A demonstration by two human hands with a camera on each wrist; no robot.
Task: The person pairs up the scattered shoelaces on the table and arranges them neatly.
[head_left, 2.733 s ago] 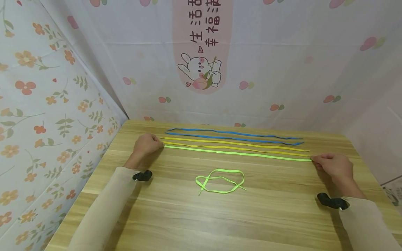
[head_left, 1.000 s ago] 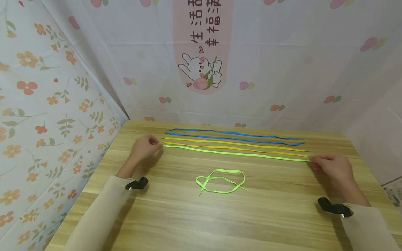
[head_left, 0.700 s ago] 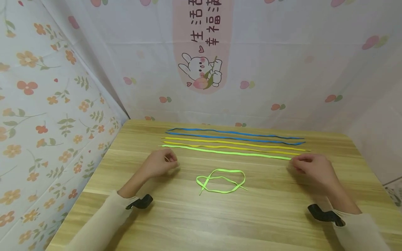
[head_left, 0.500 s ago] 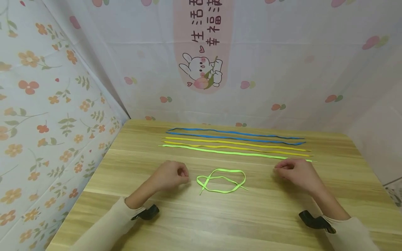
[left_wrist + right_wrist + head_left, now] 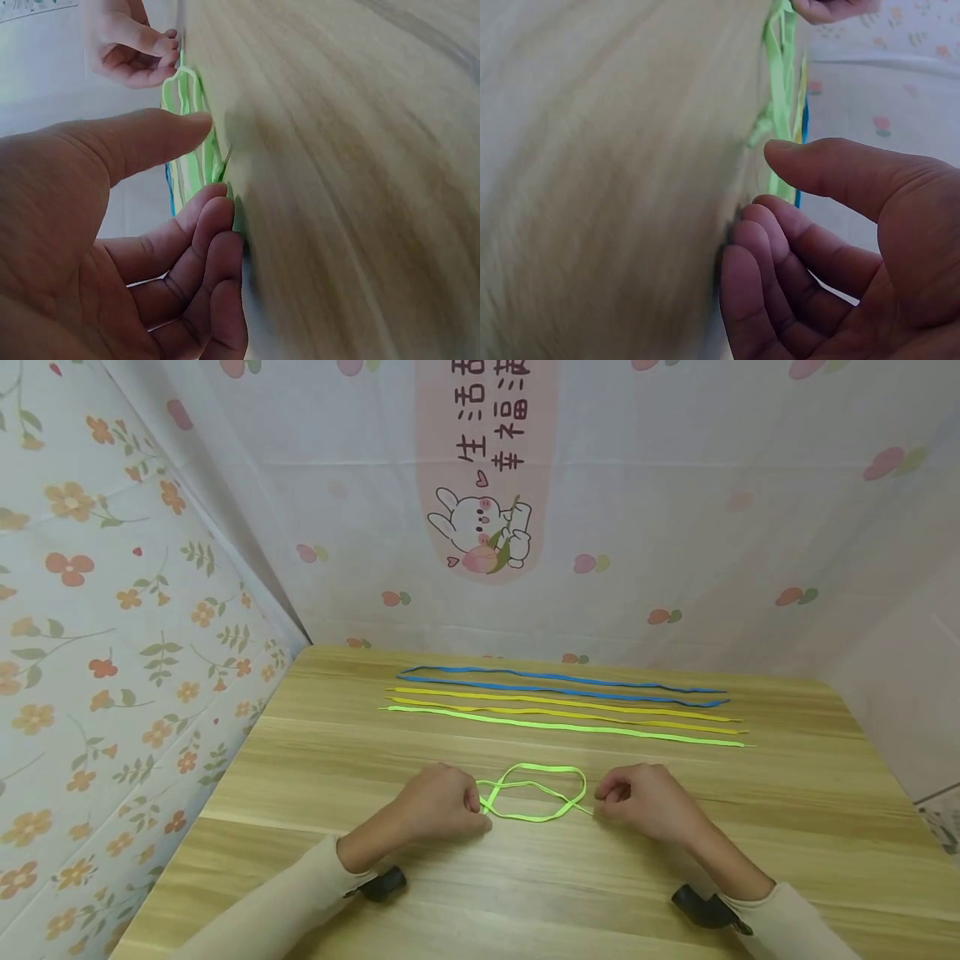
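A bright green shoelace (image 5: 551, 769) lies loosely looped on the wooden table (image 5: 525, 893), its two ends towards the front. My left hand (image 5: 446, 802) is at its left end. In the left wrist view, the thumb (image 5: 169, 139) and the curved fingertips stand apart, with a thin lace tip (image 5: 226, 159) beside them. My right hand (image 5: 647, 802) hovers at the other end. The right wrist view shows a gap between its thumb (image 5: 825, 169) and relaxed fingers, the lace just beyond them. Neither hand visibly pinches the lace.
Behind the hands, a second green shoelace (image 5: 570, 727) lies stretched straight. Two yellow shoelaces and two blue shoelaces run nearly parallel behind it. A printed curtain (image 5: 637, 527) hangs along the table's back edge, and a floral one (image 5: 112, 693) on the left.
Both hands have let go of the straight green shoelace's ends. They have moved inward and towards the front, to either side of the looped green shoelace, which has not moved.
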